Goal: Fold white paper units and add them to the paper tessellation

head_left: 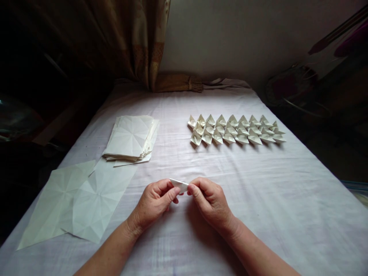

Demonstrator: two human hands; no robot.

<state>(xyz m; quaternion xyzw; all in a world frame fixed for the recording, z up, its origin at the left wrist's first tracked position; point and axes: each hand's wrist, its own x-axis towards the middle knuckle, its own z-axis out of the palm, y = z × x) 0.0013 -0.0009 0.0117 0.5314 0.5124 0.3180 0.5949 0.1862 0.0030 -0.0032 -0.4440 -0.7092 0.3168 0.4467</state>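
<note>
Between my two hands is a small folded piece of white paper (179, 185), held just above the cloth. My left hand (156, 197) pinches its left end between thumb and fingers. On the other end, my right hand (209, 197) grips the corner with thumb and forefinger. The paper's underside is hidden by my fingers. Beyond my right hand stand rows of folded paper boats (230, 132), set close together. To the left lies a stack of creased paper sheets (130, 134). Nearer me, two loose creased sheets (97, 199) overlap.
A pale cloth (258, 214) with soft wrinkles covers the flat surface. At its far end hangs a brown patterned curtain (146, 46), its hem bunched near the wall (230, 42). Dark, dim clutter sits past both side edges.
</note>
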